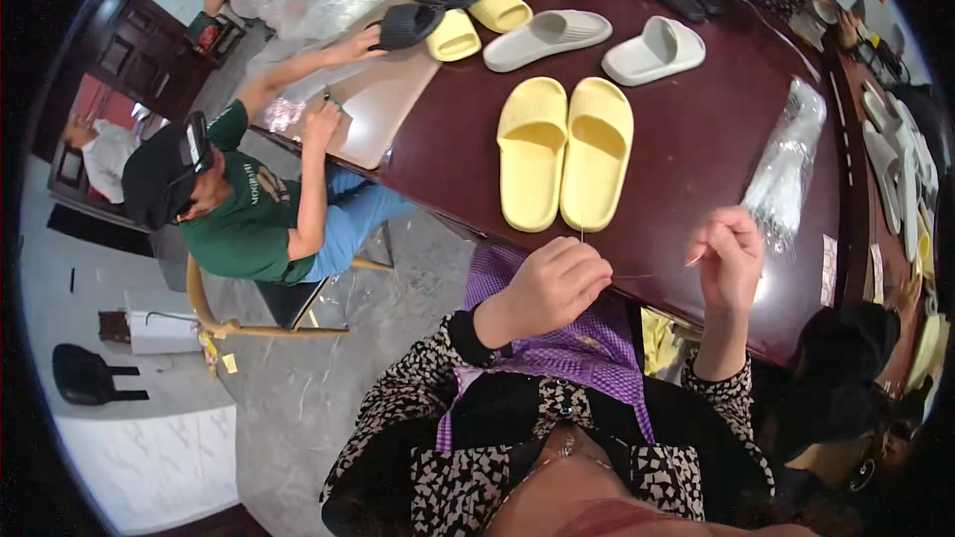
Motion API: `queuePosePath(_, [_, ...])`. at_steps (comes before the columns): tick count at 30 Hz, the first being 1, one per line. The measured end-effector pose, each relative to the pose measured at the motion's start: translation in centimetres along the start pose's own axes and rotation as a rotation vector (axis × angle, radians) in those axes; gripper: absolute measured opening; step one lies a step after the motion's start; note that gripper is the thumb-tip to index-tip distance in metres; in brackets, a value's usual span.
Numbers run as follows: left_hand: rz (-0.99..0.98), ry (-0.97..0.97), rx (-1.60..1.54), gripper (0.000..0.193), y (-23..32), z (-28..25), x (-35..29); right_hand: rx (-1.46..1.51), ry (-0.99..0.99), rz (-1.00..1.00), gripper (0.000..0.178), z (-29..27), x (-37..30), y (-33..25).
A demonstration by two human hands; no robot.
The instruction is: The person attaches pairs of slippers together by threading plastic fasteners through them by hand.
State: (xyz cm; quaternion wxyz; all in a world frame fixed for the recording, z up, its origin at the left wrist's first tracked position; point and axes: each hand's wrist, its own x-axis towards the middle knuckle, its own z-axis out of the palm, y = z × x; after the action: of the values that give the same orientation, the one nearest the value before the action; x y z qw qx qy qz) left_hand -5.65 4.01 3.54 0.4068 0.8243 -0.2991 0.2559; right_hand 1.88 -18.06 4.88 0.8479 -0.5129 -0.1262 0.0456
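a needle (582,232) and a thin thread (637,276) are judged to be very light, the needle stiff and sharp, the thread limp and easily lost; each is best taken in a fingertip pinch. the left hand (545,283) is closed, with the needle pinched upright at its top. the right hand (729,251) is curled, a thread end pinched at its fingertips. the thread is seen as a faint pale line stretched between the hands. just beyond the left hand a pair of yellow slippers (564,152) lies side by side on the dark table (696,139).
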Motion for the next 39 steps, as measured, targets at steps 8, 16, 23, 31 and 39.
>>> queuePosePath(8, [-0.035, -0.083, 0.281, 0.014, -2.6, -0.5, -2.9, -0.414, -0.071, 0.598, 0.005, 0.7, 2.8, 6.3])
queuePosePath(16, [-0.028, -0.101, 0.351, 0.012, -4.5, 0.7, -3.1, -0.669, -0.256, 0.723, 0.011, -0.4, 8.3, 8.9])
queuePosePath(23, [-0.112, -0.038, 0.365, 0.010, -6.5, 2.0, -1.9, -0.800, -0.217, 0.808, 0.016, 0.8, 11.7, 8.8])
queuePosePath(31, [-0.244, 0.002, 0.313, 0.009, -11.3, 3.2, -0.1, -0.673, -0.208, 0.409, 0.019, 1.3, 13.4, 9.7])
queuePosePath(39, [-0.402, -0.010, 0.391, 0.010, -14.1, 3.4, 2.0, -0.957, -0.178, 0.213, 0.024, 0.4, 14.3, 7.3])
